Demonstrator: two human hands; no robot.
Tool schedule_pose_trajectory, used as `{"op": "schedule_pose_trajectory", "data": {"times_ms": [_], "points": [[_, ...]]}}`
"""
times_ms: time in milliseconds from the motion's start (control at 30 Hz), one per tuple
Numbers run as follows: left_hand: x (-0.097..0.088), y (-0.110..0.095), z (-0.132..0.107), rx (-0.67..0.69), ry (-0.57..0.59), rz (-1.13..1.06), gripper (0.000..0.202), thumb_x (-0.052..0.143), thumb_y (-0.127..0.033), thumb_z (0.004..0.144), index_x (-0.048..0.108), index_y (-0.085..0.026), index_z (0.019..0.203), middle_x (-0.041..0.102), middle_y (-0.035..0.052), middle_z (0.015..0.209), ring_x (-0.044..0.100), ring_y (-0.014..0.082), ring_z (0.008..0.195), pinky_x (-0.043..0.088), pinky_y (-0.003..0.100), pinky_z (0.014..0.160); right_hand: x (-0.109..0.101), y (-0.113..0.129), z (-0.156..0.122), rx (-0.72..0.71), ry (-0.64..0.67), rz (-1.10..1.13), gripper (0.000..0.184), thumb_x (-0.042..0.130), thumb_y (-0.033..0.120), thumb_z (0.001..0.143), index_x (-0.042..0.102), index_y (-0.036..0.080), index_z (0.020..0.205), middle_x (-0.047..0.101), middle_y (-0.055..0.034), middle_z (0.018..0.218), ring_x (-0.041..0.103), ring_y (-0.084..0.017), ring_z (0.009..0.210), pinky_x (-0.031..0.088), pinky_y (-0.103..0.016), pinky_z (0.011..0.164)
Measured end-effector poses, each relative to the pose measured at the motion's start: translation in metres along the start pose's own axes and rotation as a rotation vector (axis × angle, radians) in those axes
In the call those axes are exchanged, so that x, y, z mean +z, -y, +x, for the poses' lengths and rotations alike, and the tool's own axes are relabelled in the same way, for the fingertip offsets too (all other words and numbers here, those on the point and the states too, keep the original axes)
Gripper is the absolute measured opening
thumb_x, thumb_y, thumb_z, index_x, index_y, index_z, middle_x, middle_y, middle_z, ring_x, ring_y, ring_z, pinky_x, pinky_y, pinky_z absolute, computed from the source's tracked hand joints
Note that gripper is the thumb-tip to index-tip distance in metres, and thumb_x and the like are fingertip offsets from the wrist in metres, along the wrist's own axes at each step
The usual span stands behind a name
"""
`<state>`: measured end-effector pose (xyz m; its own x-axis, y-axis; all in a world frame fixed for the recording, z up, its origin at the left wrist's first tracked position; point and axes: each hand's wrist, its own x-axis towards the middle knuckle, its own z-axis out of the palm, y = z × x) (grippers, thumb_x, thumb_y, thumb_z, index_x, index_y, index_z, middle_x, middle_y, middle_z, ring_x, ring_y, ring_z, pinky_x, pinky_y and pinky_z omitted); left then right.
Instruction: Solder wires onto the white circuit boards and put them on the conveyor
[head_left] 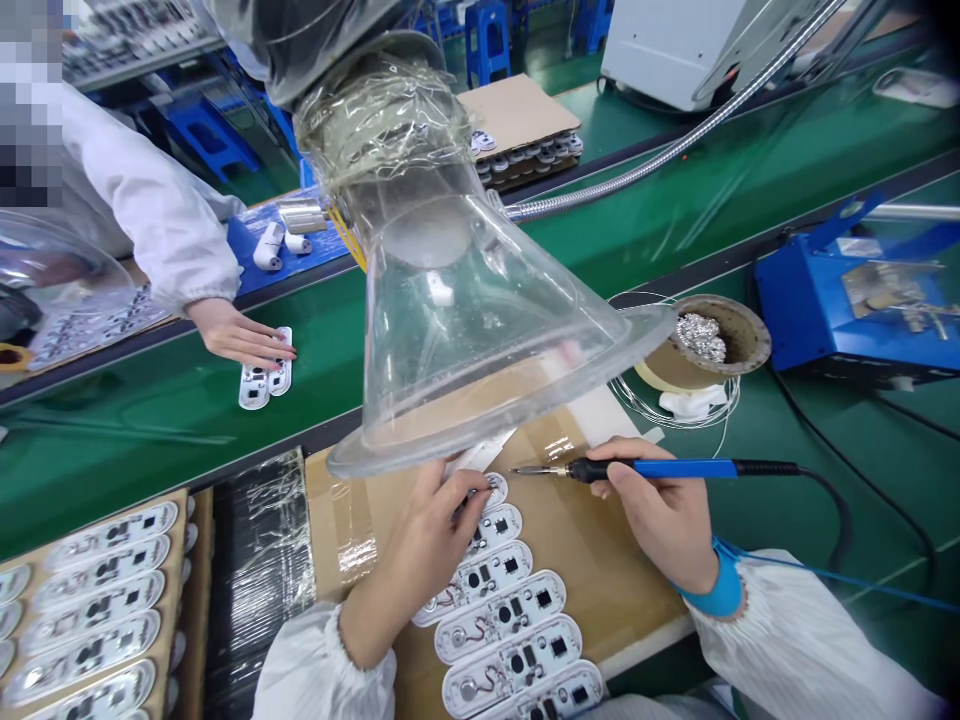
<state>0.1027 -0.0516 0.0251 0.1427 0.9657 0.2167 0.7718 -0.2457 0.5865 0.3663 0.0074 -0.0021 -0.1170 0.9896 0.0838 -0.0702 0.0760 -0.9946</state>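
Observation:
My right hand (660, 520) grips a blue-handled soldering iron (675, 468), its tip pointing left over the cardboard mat (592, 560). My left hand (431, 540) rests with fingers curled and pinched on the top white oval circuit board (491, 490) of a row of several boards (510, 620) laid down the mat. The iron's tip hangs just right of that top board. A clear plastic fume hood (465, 330) hangs right above the work and hides part of it.
A co-worker's hand (240, 338) presses white boards (264, 378) on the green conveyor belt (150, 420). Stacked boards (90, 600) fill a tray at left. A tip-cleaner dish (720, 338), solder wire coil (675, 410) and blue soldering station (855, 300) stand at right.

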Motion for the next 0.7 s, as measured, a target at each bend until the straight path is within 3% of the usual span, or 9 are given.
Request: {"op": "schedule_pose_trajectory", "data": {"times_ms": [233, 500, 700], "points": [[-0.0010, 0.0038, -0.0002, 0.097, 0.008, 0.067, 0.014, 0.059, -0.011, 0.103, 0.060, -0.024, 0.109, 0.057, 0.0129, 0.139, 0.063, 0.0288, 0.130, 0.060, 0.049, 0.098, 0.0010, 0.0014, 0.0016, 0.002, 0.010, 0.003, 0.011, 0.070, 0.027, 0.100, 0.081, 0.026, 0.101, 0.075, -0.0029, 0.082, 0.071, -0.016, 0.065, 0.057, -0.026, 0.058], [-0.0069, 0.0026, 0.0008, 0.328, 0.028, 0.248, 0.024, 0.062, 0.001, 0.096, 0.056, -0.019, 0.108, 0.059, 0.0155, 0.138, 0.057, 0.0318, 0.137, 0.057, 0.053, 0.106, 0.0011, -0.0007, 0.0003, 0.017, 0.005, 0.015, 0.011, 0.070, 0.028, 0.101, 0.081, 0.025, 0.101, 0.074, -0.0029, 0.079, 0.070, -0.017, 0.064, 0.056, -0.026, 0.057], [-0.0079, 0.0031, 0.0020, 0.301, 0.026, 0.208, 0.020, 0.061, -0.005, 0.100, 0.056, -0.022, 0.111, 0.064, 0.0128, 0.133, 0.058, 0.0302, 0.138, 0.056, 0.052, 0.107, 0.0006, -0.0013, -0.0002, 0.024, -0.008, -0.001, 0.013, 0.070, 0.030, 0.100, 0.081, 0.023, 0.100, 0.074, -0.0050, 0.083, 0.070, -0.018, 0.066, 0.058, -0.028, 0.058]]}}
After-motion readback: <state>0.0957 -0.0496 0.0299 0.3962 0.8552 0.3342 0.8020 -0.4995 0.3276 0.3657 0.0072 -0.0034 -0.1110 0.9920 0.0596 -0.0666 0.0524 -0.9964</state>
